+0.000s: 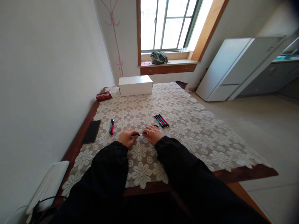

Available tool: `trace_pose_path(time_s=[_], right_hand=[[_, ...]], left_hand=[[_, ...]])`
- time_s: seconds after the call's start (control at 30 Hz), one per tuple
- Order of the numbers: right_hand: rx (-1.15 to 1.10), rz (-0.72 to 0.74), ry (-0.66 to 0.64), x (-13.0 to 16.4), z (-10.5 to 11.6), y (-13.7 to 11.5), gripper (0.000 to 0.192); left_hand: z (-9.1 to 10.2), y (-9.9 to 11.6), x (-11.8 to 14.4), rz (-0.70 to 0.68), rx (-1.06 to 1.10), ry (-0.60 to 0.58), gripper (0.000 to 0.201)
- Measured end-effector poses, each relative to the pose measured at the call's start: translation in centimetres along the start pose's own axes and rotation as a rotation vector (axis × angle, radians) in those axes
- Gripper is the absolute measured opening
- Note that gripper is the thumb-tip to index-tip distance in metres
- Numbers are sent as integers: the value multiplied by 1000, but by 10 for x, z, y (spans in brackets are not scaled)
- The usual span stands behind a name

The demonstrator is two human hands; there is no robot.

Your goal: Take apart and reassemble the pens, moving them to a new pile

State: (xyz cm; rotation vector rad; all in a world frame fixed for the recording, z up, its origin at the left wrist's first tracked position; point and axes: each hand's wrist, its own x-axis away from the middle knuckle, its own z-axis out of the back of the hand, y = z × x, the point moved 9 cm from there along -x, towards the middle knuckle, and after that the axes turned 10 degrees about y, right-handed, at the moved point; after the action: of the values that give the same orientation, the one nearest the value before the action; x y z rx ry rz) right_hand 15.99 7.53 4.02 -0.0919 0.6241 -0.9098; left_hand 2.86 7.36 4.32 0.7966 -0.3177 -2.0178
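Note:
My left hand [126, 137] and my right hand [152, 134] rest close together on the lace tablecloth [187, 130], both in black sleeves. Between them they pinch a thin dark pen [135, 134], held level just above the cloth. A small dark piece [155, 125], perhaps a cap, lies just beyond my right hand. To the right of it several pens [161, 120] in pink, teal and black lie side by side. Left of my left hand two more pens [111, 126] lie together.
A black phone [92, 131] lies near the table's left edge by the wall. A white box [135, 85] and a red packet [103, 96] sit at the far end. A white device [48, 186] with a cable is at the near left corner. A fridge [233, 68] stands right.

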Motion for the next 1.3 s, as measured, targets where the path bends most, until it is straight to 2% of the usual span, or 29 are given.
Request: trace_pose_path(time_s=[0.63,1.0,1.13,1.3], right_hand=[[99,-168,-39,1,-1,23,9],[94,-171,-51,0,-3,26,9],[89,-158,-50,1,-3,23,8],[80,-147,-55,0,-2,18,7]], left_hand=[[10,-13,-1,57,-93,39,18],[15,-26,0,144,-181,67,17],[15,-24,-1,122,-147,101,19],[14,-11,-2,16,-53,132,14]])
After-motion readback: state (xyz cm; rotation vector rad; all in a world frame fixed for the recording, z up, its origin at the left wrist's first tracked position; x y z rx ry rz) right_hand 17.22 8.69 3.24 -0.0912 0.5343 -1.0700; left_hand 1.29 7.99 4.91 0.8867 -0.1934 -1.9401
